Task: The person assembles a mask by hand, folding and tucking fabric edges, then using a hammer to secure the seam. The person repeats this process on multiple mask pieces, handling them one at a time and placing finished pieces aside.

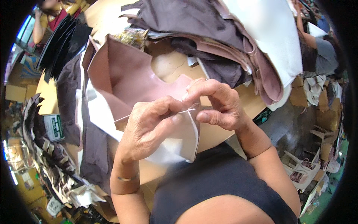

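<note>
My left hand [147,128] pinches the edge of a pink leather-like piece [130,74] with a pale underside, between thumb and curled fingers. The piece spreads over the table beyond my hands, with a curved cut-out on its far side; a white-backed flap [173,143] hangs below my fingers toward my lap. Close beside it, my right hand [218,102] has its fingers bent and its thumb apart from the forefinger. The right fingertips are at the piece's edge, near a folded corner. Whether a thread or other tiny thing lies there is too small to tell.
Dark brown and pink sheets [209,33] are piled at the far side, beside white material [276,33]. Black pieces [61,44] and brown cloth-like sheets [71,100] lie at the left. A stool [304,168] stands on the floor at right. Other people are at the far left and far right.
</note>
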The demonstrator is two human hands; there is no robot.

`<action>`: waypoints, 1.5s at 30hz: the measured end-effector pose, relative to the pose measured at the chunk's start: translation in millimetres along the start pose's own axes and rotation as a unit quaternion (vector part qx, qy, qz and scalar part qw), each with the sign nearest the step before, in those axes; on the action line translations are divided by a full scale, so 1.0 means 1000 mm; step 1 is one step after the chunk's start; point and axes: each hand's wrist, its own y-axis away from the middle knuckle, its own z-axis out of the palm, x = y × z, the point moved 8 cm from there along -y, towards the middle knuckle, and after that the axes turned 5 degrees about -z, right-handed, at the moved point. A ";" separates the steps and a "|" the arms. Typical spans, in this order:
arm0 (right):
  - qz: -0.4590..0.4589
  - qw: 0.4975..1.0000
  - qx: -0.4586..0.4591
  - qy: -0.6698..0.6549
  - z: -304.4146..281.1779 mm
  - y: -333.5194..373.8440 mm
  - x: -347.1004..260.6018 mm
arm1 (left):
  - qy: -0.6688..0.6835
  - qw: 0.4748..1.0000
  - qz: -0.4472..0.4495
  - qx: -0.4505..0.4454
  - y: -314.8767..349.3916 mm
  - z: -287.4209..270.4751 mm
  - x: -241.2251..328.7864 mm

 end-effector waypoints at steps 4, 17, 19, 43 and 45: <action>0.004 1.000 0.022 0.012 0.010 -0.005 -0.004 | -0.063 0.992 0.109 0.018 0.011 -0.004 0.009; -0.001 0.996 -0.007 0.088 0.006 -0.008 -0.008 | -0.078 0.994 -0.032 0.072 0.015 -0.006 -0.004; -0.006 0.996 0.011 0.086 0.005 -0.008 -0.010 | -0.101 0.991 -0.042 0.072 0.013 -0.006 -0.002; -0.003 0.990 0.003 0.141 0.014 -0.007 -0.014 | -0.006 0.993 0.039 0.111 0.012 -0.003 -0.006; -0.008 0.985 0.001 0.171 0.014 -0.006 -0.016 | -0.045 0.991 0.036 0.118 0.016 -0.004 -0.012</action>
